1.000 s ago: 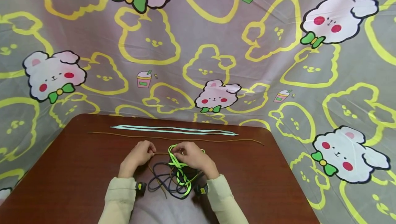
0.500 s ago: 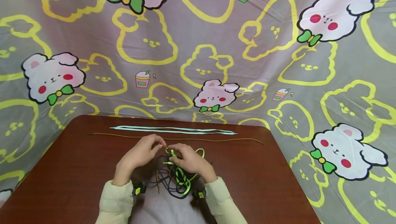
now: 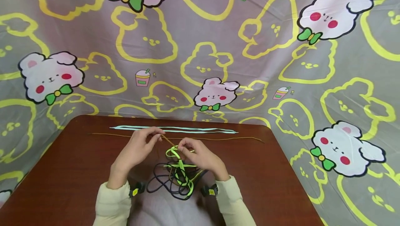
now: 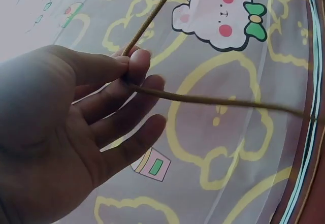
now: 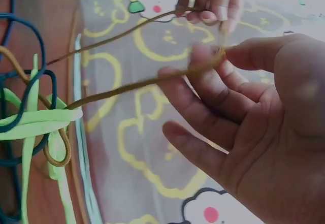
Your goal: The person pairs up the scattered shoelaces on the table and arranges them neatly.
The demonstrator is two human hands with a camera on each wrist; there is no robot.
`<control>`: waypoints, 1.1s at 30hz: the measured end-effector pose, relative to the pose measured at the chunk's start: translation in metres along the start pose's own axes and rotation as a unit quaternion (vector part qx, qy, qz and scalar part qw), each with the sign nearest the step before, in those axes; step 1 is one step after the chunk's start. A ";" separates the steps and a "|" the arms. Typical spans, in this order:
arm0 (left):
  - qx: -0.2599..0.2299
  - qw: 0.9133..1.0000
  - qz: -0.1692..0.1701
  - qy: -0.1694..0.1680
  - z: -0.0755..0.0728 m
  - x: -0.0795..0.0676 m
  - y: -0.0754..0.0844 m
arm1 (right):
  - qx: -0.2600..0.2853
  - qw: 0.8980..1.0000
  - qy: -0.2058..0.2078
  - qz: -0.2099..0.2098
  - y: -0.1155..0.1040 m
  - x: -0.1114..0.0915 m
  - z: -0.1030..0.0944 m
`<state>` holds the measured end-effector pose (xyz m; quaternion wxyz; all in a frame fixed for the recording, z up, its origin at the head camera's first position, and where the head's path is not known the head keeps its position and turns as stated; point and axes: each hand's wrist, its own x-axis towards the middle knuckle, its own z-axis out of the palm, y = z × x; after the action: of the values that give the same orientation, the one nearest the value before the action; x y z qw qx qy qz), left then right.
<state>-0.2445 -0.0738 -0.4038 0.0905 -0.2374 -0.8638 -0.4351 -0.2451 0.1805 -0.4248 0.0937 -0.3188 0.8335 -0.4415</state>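
Note:
Between thumb and forefinger, my left hand [image 3: 134,153] pinches a thin brown shoelace [image 4: 152,21]; one part runs taut to the other hand and a loose end trails away. My right hand [image 3: 204,155] pinches the same brown shoelace [image 5: 127,88], its other fingers spread apart. From there the lace drops into a tangle near the table's front. Mixed in that tangle are a neon green flat lace [image 5: 40,120] and a dark blue cord [image 3: 154,187]. Both hands are raised above the tangle, the left one farther forward.
A pale blue lace [image 3: 232,132] lies stretched along the back of the brown table [image 3: 78,170]. In front of it another brown lace [image 3: 225,139] lies nearly straight. A patterned cloth [image 3: 175,69] hangs behind and at both sides.
My left hand has moved forward and up, taking the brown lace with it. My right hand, first among the green lace, now pinches the brown lace drawn out of the tangle.

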 end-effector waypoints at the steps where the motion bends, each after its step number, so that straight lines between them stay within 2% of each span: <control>1: 0.008 1.000 0.004 0.008 -0.001 0.000 0.000 | 0.005 1.000 0.003 0.002 -0.003 -0.002 -0.002; 4: 0.020 0.999 0.014 0.036 -0.005 -0.001 0.000 | -0.001 1.000 0.013 0.004 -0.008 -0.008 -0.008; 9: 0.011 0.994 0.049 0.094 -0.010 -0.004 0.002 | -0.031 0.999 0.039 -0.008 -0.014 -0.018 -0.021; 13: 0.009 0.989 0.066 0.129 -0.014 -0.006 0.002 | -0.025 0.998 0.051 -0.002 -0.018 -0.025 -0.030; 21: 0.017 0.981 0.078 0.177 -0.022 -0.008 -0.002 | -0.026 0.998 0.060 0.004 -0.025 -0.037 -0.042; 28: 0.006 0.966 0.100 0.237 -0.031 -0.011 -0.006 | -0.030 0.998 0.060 0.020 -0.031 -0.045 -0.048; 33: 0.003 0.954 0.094 0.283 -0.042 -0.015 -0.008 | -0.039 0.997 0.064 0.022 -0.032 -0.048 -0.050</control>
<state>-0.2380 -0.1159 -0.3899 0.3728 -0.1841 -0.7777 -0.4715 -0.2156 0.2305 -0.3753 0.0377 -0.2747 0.8614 -0.4256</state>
